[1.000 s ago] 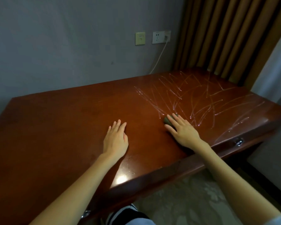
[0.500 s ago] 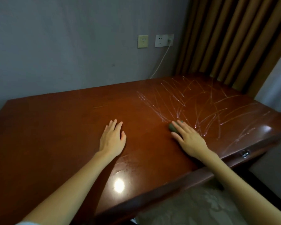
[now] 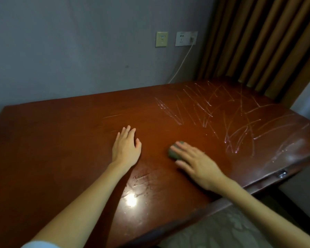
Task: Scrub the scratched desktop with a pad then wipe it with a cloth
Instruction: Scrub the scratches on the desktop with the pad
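A dark red-brown wooden desktop (image 3: pixel 64 140) fills the view. Pale scratch marks (image 3: pixel 231 113) cover its right half. My right hand (image 3: pixel 197 161) lies flat with straight fingers on a small grey-green scrubbing pad (image 3: pixel 173 153) and presses it onto the wood, left of the scratches. Only the pad's left end shows past my fingers. My left hand (image 3: pixel 126 147) rests flat on the desktop, fingers straight, a little left of the pad. No cloth is in view.
A grey wall with a switch plate (image 3: pixel 161 39) and a socket (image 3: pixel 185 38) with a white cable stands behind the desk. Brown curtains (image 3: pixel 258 42) hang at the right. A metal drawer handle (image 3: pixel 281 174) sits under the desk's front edge.
My right hand has slid the pad to the left and nearer to me, away from the scratches. My left hand stays flat in about the same place.
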### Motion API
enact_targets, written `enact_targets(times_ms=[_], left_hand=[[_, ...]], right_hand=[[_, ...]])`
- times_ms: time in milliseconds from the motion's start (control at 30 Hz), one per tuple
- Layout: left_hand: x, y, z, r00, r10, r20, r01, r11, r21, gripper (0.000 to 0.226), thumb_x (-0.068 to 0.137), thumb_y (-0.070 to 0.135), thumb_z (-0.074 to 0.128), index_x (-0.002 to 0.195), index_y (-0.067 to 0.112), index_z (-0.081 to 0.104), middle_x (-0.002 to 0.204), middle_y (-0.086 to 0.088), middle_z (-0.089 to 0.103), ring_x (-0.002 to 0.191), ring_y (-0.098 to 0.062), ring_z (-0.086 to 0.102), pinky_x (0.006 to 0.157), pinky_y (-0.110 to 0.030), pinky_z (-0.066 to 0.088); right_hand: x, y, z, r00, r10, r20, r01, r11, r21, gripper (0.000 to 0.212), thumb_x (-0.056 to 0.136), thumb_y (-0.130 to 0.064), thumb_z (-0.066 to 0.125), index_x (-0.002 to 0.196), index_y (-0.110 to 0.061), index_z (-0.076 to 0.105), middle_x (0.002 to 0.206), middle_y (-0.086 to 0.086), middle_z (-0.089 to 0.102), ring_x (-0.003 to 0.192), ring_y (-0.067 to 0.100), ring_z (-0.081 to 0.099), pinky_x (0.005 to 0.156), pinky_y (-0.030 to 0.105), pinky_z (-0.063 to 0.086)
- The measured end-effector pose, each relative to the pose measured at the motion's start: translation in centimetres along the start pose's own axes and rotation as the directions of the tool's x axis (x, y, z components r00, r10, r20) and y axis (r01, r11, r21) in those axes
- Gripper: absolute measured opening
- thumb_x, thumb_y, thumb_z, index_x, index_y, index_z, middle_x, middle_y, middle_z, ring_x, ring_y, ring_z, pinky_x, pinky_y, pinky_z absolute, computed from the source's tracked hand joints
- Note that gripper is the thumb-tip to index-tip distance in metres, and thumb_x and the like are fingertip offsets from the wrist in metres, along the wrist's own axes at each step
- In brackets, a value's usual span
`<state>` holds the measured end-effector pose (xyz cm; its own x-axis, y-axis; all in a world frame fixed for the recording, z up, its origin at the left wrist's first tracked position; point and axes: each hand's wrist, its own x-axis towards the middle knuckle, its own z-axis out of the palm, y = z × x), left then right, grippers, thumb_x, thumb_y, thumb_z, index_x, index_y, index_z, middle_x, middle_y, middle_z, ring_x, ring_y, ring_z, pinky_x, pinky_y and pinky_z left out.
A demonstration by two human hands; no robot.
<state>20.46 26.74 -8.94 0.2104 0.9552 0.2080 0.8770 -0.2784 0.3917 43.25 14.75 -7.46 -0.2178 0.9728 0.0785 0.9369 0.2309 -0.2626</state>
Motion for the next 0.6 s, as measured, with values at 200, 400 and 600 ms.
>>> enact_targets(times_ms=[200, 400, 600], left_hand=[[-0.1, 0.1, 0.1, 1.0, -0.007, -0.01, 0.007, 1.0, -0.007, 0.051, 0.101, 0.031, 0.032, 0.15, 0.017, 0.027, 0.159, -0.002, 0.016, 0.148, -0.015, 0.009, 0.12, -0.03, 0.005], [0.5, -0.2, 0.0, 1.0, 0.007, -0.007, -0.007, 1.0, -0.017, 0.051, 0.1, 0.029, 0.035, 0.149, 0.015, 0.031, 0.159, -0.002, 0.02, 0.147, -0.015, 0.012, 0.12, -0.029, 0.006], [2.8, -2.2, -0.5, 1.0, -0.016, -0.009, 0.016, 1.0, 0.005, 0.051, 0.101, 0.03, 0.034, 0.15, 0.016, 0.028, 0.159, 0.0, 0.018, 0.147, -0.013, 0.011, 0.12, -0.028, 0.004]], right_hand=[[9.3, 6.1, -1.2, 0.936, 0.351, -0.031, -0.352, 0.934, -0.054, 0.064, 0.095, -0.061, 0.017, 0.151, -0.032, 0.012, 0.16, -0.001, 0.009, 0.148, 0.02, 0.005, 0.119, 0.038, 0.004], [11.5, -0.8, 1.2, 0.998, 0.059, 0.024, -0.058, 0.997, -0.045, 0.061, 0.094, -0.061, 0.018, 0.15, -0.035, 0.019, 0.159, -0.006, 0.013, 0.147, 0.015, 0.007, 0.118, 0.033, 0.006], [4.7, 2.7, -0.4, 1.0, -0.029, -0.007, 0.029, 0.999, -0.016, 0.074, 0.082, -0.076, 0.0, 0.147, -0.044, 0.012, 0.158, -0.015, 0.01, 0.145, 0.004, 0.004, 0.117, 0.026, 0.002]])
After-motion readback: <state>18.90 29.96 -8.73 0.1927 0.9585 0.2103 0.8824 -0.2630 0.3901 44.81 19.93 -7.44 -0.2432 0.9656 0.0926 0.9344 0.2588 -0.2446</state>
